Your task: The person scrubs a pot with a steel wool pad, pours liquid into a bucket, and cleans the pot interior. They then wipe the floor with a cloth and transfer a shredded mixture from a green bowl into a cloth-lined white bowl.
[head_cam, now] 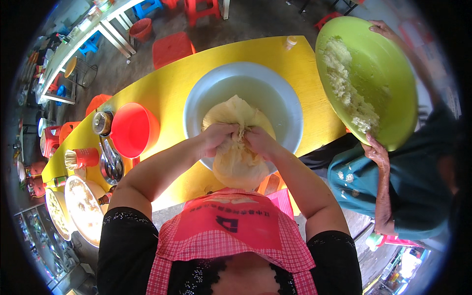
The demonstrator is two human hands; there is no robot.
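A large metal basin (199,84) with cloudy liquid stands on the yellow table before me. In it rests a bulging, wet, cream-coloured cloth bag (239,110), its gathered neck between my hands. My left hand (220,138) grips the bunched cloth from the left, and my right hand (259,141) grips it from the right. Loose cloth hangs over the basin's near rim, close to my apron. What fills the bag is hidden. At the right, another person's hands hold a tilted green basin (391,84) with a pale, crumbly mass (343,81) along its left side.
Left on the yellow table (166,96) are a red plastic pot (132,129), a glass jar (102,122), a red cup of sticks (86,157), and a metal dish with spoons (110,166). Food bowls stand at lower left; a small bottle (291,41) is near the far corner.
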